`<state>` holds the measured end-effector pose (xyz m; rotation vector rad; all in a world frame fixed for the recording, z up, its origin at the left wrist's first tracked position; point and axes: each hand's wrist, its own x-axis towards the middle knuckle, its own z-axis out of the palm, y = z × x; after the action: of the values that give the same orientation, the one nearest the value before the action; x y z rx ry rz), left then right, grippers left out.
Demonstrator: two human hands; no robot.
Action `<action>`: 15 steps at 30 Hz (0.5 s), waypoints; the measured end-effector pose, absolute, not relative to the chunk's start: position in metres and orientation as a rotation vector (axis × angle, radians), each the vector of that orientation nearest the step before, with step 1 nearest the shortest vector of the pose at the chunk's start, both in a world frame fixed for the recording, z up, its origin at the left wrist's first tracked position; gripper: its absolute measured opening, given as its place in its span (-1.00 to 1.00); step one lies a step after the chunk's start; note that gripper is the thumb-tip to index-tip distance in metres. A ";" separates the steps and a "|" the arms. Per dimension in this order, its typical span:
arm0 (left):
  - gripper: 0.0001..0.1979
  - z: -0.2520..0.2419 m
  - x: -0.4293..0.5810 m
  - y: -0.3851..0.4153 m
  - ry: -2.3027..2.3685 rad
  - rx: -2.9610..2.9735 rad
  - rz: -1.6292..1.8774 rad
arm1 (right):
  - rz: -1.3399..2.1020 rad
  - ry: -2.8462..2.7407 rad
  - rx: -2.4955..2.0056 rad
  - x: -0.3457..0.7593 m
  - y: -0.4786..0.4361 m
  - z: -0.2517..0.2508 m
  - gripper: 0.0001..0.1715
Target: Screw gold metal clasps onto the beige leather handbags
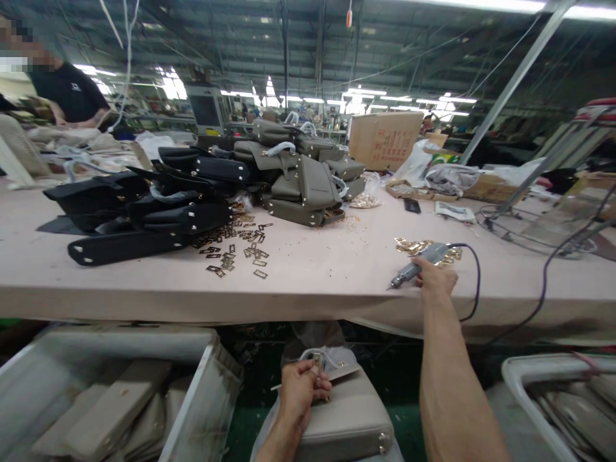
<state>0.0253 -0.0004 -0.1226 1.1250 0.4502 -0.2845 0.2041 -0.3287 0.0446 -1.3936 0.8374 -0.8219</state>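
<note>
My right hand (436, 277) is closed around a grey electric screwdriver (409, 272) at the table's front edge, its bit pointing left and down. A dark cable runs from its back end. My left hand (304, 389) is closed, with thumb and fingers pinching a small gold metal fitting (316, 360) at the strap of a beige handbag (349, 404). The bag lies below the table edge, in front of me, with metal studs on its near end and clear plastic around it. Gold metal pieces (452, 258) lie beside and behind the screwdriver.
Black handbags (158, 218) and grey-brown handbags (308, 186) are piled on the table (298, 269), with loose rectangular metal frames (226, 260) before them. Bins with beige bags stand at lower left (212, 366) and lower right (514, 372). A cardboard box (385, 138) and a person (72, 96) are farther back.
</note>
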 end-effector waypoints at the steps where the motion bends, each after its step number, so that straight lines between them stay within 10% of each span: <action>1: -0.76 -0.124 0.025 0.000 0.445 1.128 -0.291 | -0.801 0.777 -1.213 0.205 -0.325 0.045 -0.51; 15: -0.67 -0.128 0.029 -0.001 0.463 1.146 -0.284 | -0.377 0.373 -0.465 0.252 -0.221 0.060 -0.85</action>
<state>0.0293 -0.0014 -0.1275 1.1459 0.4630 -0.2842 0.2517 -0.2214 0.0597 -0.4654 0.3731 -0.3772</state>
